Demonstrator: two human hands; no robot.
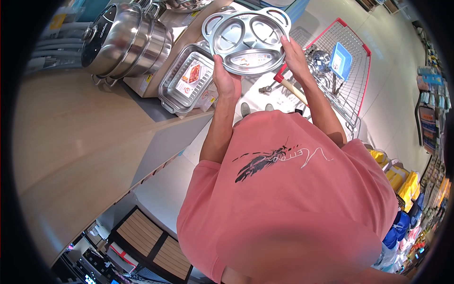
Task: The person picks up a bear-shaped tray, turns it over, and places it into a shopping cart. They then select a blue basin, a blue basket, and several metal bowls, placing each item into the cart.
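Between my two hands is a shiny metal divided plate (247, 43) with a bear-like outline, two ear loops at the top and three compartments. A printed label lies in its lower compartment. My left hand (227, 81) is closed on the plate's lower left edge, thumb upright along the rim. On the opposite side, my right hand (295, 57) grips the right edge, with its thumb on the rim and the other fingers mostly hidden. Just left of my left hand, a rectangular metal baking tray (165, 90) with a food-picture label leans on the display.
A steel stacked pot (137, 45) with a dark lid stands on the wooden shelf (71, 132) at left. Beyond my right hand is a red-rimmed shopping cart (357, 35) holding a blue-edged tray (341, 61) and metal items. Stocked shelves (428, 118) line the right side.
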